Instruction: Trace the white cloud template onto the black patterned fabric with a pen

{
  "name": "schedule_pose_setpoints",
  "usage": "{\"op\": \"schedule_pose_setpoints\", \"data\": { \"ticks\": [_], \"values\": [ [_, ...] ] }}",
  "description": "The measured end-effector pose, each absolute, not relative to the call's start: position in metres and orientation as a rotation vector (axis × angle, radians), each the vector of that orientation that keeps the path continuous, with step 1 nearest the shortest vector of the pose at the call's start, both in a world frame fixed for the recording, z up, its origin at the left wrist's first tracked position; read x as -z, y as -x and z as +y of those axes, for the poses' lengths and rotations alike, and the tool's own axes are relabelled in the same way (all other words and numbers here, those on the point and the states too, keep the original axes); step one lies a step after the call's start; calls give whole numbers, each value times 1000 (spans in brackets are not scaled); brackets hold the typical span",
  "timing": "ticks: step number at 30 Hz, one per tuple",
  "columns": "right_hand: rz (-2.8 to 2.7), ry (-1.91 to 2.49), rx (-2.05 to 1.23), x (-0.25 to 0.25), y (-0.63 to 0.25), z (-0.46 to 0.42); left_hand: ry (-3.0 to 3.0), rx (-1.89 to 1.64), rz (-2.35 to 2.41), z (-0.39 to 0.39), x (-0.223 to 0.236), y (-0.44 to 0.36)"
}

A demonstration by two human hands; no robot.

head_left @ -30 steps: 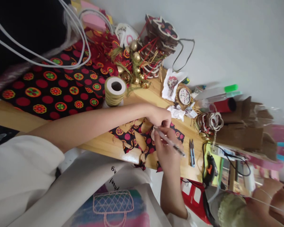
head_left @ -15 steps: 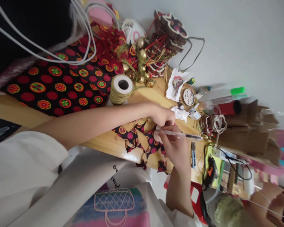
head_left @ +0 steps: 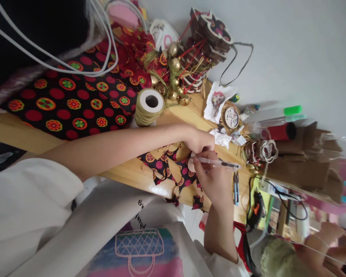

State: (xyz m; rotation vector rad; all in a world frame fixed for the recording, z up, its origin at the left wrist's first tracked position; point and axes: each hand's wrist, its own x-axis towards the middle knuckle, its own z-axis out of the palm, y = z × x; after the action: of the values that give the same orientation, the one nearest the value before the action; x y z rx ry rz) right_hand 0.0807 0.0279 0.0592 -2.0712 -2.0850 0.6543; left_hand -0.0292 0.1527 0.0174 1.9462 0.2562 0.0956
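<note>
My right hand (head_left: pixel 212 175) is closed around a clear pen (head_left: pixel 219 162). The pen lies at a low slant, its writing end at a pale round disc (head_left: pixel 191 164). That disc rests on a cut-up piece of patterned black-and-red fabric (head_left: pixel 187 177), full of holes, on the wooden table. My left hand (head_left: pixel 200 140) is curled down onto the fabric just beyond my right hand. Its fingertips are hidden, so what they press or hold does not show. Beside my right wrist lie small blue thread snips (head_left: pixel 235 188).
A spool of olive cord (head_left: pixel 147 107) stands beside my left forearm, near a larger patterned cloth (head_left: pixel 66 104). Gold bells (head_left: pixel 175 63) and stacked wooden ornaments (head_left: pixel 210 34) sit along the wall. A glue gun (head_left: pixel 256 211) lies to the right. Another person's hands (head_left: pixel 328 246) show lower right.
The pen has shifted slightly in my right hand, its rear end now a little further left. My left hand stays nearly in place. The whole view has shifted slightly.
</note>
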Motion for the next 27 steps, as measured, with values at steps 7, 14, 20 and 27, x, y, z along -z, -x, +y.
{"op": "schedule_pose_setpoints", "data": {
  "ticks": [7, 14, 20, 27],
  "values": [
    [-2207, 2023, -587, -61, -81, 30, -1947, -99, 269, 152, -19, 30],
    [-2205, 1999, -513, -56, -80, 24, -1936, -86, 265, 153, -19, 29],
    [-2193, 1979, -465, -52, -80, 20, -1941, -65, 242, 153, -17, 29],
    [-2199, 1968, -442, -51, -83, 21, -1950, -40, 239, 154, -15, 29]
  ]
}}
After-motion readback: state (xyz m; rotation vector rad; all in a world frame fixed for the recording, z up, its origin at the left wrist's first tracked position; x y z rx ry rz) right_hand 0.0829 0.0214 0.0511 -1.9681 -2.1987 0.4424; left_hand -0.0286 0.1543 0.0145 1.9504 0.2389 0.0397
